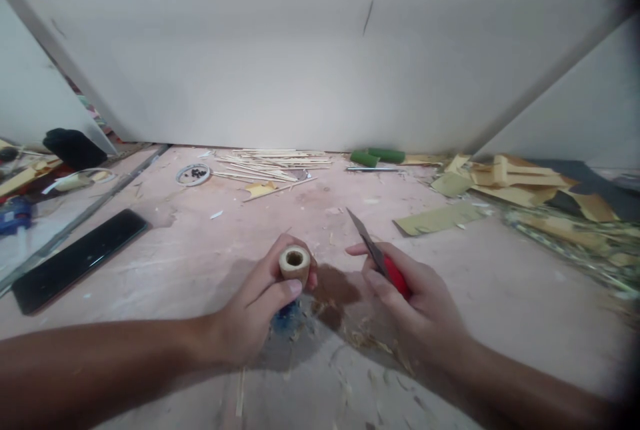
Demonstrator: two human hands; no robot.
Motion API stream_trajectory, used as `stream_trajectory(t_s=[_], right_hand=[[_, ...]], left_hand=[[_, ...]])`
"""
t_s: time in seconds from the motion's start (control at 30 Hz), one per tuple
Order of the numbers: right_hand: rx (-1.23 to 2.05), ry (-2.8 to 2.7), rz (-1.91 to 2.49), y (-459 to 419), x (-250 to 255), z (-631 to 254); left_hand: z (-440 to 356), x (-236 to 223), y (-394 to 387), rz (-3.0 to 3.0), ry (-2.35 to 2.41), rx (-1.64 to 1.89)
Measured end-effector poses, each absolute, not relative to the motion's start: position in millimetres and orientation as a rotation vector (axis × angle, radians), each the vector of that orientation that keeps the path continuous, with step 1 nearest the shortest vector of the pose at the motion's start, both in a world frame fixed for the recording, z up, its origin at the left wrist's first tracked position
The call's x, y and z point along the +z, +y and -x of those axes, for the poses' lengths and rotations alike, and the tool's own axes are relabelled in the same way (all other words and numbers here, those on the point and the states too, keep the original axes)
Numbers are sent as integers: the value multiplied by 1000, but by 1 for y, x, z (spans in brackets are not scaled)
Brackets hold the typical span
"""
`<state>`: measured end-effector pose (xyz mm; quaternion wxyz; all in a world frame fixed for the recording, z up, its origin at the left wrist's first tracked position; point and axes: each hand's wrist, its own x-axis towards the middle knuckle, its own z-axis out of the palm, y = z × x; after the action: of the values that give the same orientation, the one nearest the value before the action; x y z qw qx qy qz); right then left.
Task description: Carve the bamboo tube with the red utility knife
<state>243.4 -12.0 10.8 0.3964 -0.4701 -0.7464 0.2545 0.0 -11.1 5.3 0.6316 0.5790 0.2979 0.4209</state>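
My left hand [265, 293] is wrapped round a short, pale, hollow piece that looks like bamboo tube [294, 261]; its open end faces up toward me. In my right hand [415, 297] is a knife [370, 240] with a red handle, its dark blade pointing up and to the left. The blade stands apart from the tube, to its right. Thin shavings [370, 343] lie on the work surface [190, 377] below my hands, beside a blue stain partly hidden by my left hand.
A phone [83, 257] lies at left. Thin sticks [275, 163], a ring with small dark bits [193, 175] and green tube pieces [377, 157] lie along the back by a white panel [300, 50]. Sandpaper-like strip [443, 218] and torn tan scraps [520, 180] are at right.
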Motion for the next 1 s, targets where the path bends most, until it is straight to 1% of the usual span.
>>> stream_trajectory(t_s=[0.2,0.37,0.6,0.8,1.0], right_hand=[[730,-1888,1181,-15,13,-246],[819,-2011,1042,-17,16,-249],[645,-2149,1000,-17,16,-244],[662,-2156,1019,-18,20,-241],[563,-2210,1015,-17,14,-241]], left_hand=[[1,8,-10,-1372,708,955],[1,11,-11,-1371,721,932],[1,8,-14,-1364,767,842],[1,10,-14,-1352,779,852],[1,13,-13,-1327,687,822]])
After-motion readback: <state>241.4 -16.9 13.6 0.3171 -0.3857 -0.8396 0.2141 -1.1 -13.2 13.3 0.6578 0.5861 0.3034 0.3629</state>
